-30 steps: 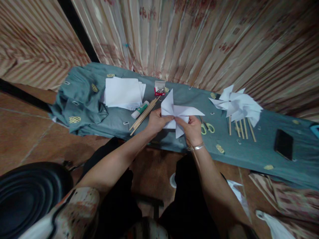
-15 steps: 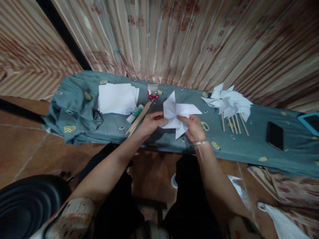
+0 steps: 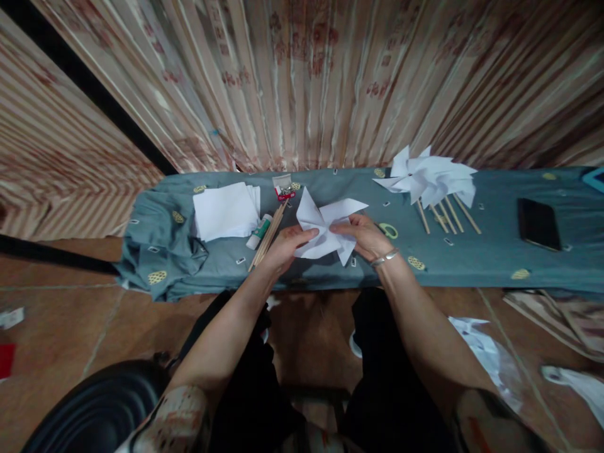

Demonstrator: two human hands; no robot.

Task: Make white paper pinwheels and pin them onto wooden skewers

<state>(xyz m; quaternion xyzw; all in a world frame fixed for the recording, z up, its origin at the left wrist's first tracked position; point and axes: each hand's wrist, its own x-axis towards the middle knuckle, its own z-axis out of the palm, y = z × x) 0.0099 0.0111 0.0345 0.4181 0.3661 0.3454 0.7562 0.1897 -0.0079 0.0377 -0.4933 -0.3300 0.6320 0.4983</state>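
A white paper pinwheel [image 3: 325,220] with folded blades is held between my two hands above the cloth. My left hand [image 3: 289,244] pinches its lower left side, the thumb lying on top of the paper. On the other side, my right hand [image 3: 365,234] grips it, with the thumb pressed near the centre and the fingers partly hidden. Just left of my left hand lie several thin wooden sticks [image 3: 268,238] and a green and white glue stick [image 3: 259,231]. Behind them stands an opened small red and white box [image 3: 284,188] with shiny bits inside.
A stack of white paper [image 3: 226,211] lies left on the green cloth [image 3: 325,274]. Finished pinwheels on sticks [image 3: 431,179] are piled at right, near light-green scissors [image 3: 389,231] and a black phone [image 3: 538,223]. A black round stool [image 3: 99,409] stands at lower left; a curtain hangs behind.
The pinwheel has turned slightly and tilted in my hands, and my left thumb now rests on top of it. The whole view has shifted with my head.
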